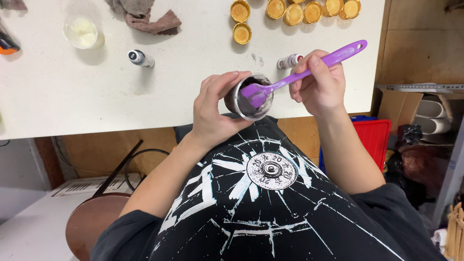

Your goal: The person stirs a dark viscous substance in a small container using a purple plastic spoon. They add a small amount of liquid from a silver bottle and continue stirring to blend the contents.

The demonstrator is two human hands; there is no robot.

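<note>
- Left hand [212,112] wrapped round a small cup [249,96] of dark paste, held tilted just off the near table edge [145,126], above the lap.
- Right hand [320,83] fingers pinched on a purple spatula [309,67]; blade down in the cup.
- Farther: two small bottles [140,58] [289,61], white-filled cup [81,33], gold moulds [295,11], rag [145,15].

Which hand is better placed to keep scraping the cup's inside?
Right. The right hand already grips the purple spatula, blade inside the cup. The left hand is wrapped around the cup, steadying it.
</note>
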